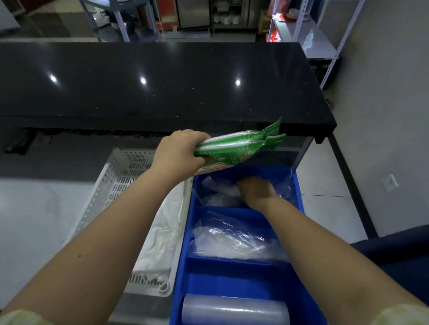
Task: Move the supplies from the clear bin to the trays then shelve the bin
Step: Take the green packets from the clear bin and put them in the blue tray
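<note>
My left hand (177,151) grips a stack of green and white packets (242,144), held in the air above the far end of a blue divided tray (299,195). My right hand (257,190) is down in the tray's far compartment, fingers curled among clear plastic bags (219,194); whether it holds one I cannot tell. The middle compartment holds a clear bag of white items (231,240). A roll of clear film (235,316) lies in the near compartment. The clear bin is not in view.
A white perforated basket (116,181) with white plastic bags (162,238) sits left of the blue tray. A raised black counter (156,91) runs across beyond both. White metal shelving (326,34) stands at the far right. A dark chair (409,252) is at right.
</note>
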Available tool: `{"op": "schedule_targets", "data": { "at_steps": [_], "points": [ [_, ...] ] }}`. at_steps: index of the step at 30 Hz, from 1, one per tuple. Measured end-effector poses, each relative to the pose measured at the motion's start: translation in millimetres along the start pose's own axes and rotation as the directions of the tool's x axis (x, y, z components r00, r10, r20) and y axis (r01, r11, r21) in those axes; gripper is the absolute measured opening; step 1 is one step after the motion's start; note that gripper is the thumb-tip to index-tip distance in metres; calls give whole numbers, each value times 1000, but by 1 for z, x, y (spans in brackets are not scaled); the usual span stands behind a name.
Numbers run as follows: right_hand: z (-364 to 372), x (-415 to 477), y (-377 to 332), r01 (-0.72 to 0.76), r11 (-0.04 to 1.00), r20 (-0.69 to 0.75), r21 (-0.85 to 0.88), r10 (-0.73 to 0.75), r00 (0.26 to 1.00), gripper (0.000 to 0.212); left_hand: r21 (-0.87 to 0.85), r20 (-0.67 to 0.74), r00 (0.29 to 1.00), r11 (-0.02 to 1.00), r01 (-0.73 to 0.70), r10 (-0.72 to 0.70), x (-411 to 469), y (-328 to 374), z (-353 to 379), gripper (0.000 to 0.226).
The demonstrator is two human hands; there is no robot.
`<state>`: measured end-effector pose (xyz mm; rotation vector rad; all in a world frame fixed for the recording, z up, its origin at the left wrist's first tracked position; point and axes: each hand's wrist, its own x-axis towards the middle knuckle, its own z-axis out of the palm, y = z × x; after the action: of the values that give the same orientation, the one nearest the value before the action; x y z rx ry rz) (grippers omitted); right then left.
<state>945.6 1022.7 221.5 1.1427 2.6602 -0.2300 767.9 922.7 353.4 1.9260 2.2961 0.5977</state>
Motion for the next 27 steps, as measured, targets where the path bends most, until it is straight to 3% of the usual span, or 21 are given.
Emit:
{"op": "schedule_targets", "data": {
  "at_steps": [3,8,12,20,27],
  "points": [
    [-15,-20,-5,31,998,-161,-62,-41,986,32,-12,12,1000,1000,-15,15,2,1,-6,37],
    [-42,-79,-8,184,983,-490,-15,-168,856,32,-86,62,998,996,-29,34,15,19,-15,42],
    [-41,-118,-8,170,985,-470,13,-144,871,24,-177,156,982,981,-79,107,27,37,-7,44],
    [-21,-152,-7,62,994,-452,87,-17,892,31,-294,371,907,952,-89,200,41,45,54,48],
    [-21,-153,3,-13,996,-479,89,55,876,36,-150,459,875,984,-93,153,39,15,63,43]
  ]
}}
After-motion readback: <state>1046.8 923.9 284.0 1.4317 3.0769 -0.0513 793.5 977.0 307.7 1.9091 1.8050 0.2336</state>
